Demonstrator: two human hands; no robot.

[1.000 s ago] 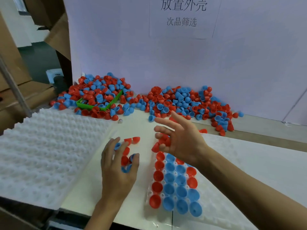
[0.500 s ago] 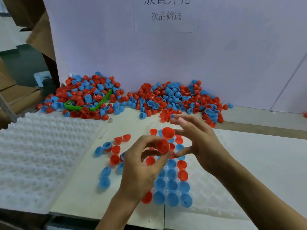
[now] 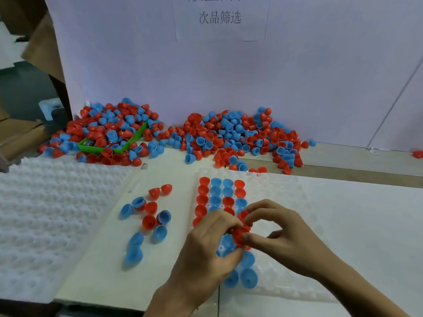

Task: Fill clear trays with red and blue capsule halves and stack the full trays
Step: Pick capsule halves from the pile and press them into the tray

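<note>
A clear tray (image 3: 281, 193) lies on the table in front of me, its left columns filled with red and blue capsule halves (image 3: 220, 191). Over the tray's near part, my left hand (image 3: 206, 255) and my right hand (image 3: 281, 232) meet and both pinch a red capsule half (image 3: 239, 235) between their fingertips. The hands hide several filled cells. Loose red and blue halves (image 3: 148, 216) lie on the table left of the tray.
Two big heaps of red and blue halves (image 3: 240, 136) sit against the back wall, the left heap around a green bin (image 3: 119, 147). A stack of white dimpled trays (image 3: 45, 220) lies at the left. Cardboard boxes (image 3: 20, 138) stand beyond the table's left edge.
My left hand rose from the loose halves with a red half and moved right to the tray. Both hands dropped toward the tray's near part, now pinching the red half together.
</note>
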